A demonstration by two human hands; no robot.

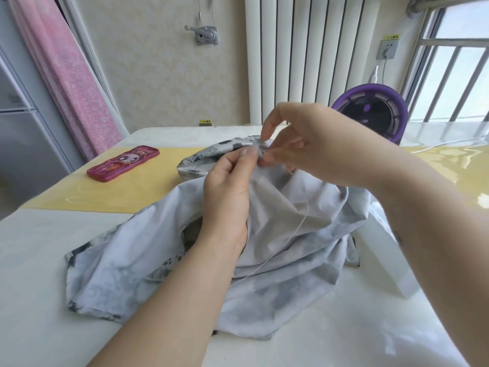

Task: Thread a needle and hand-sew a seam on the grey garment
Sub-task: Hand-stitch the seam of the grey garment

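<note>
Grey garment [277,215] fold in tight pinch of left fingers [238,160] and right fingers [270,125]

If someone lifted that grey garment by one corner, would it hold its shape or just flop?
Likely floppy: the grey garment lies in soft folds on the table and peaks only where the left hand pinches it. Probably light, since that pinch alone holds the fabric up. It may slide easily, as the table looks glossy.

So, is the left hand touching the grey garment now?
Touching. The head view shows the left hand pinching a raised fold of the garment between thumb and fingers.
</note>
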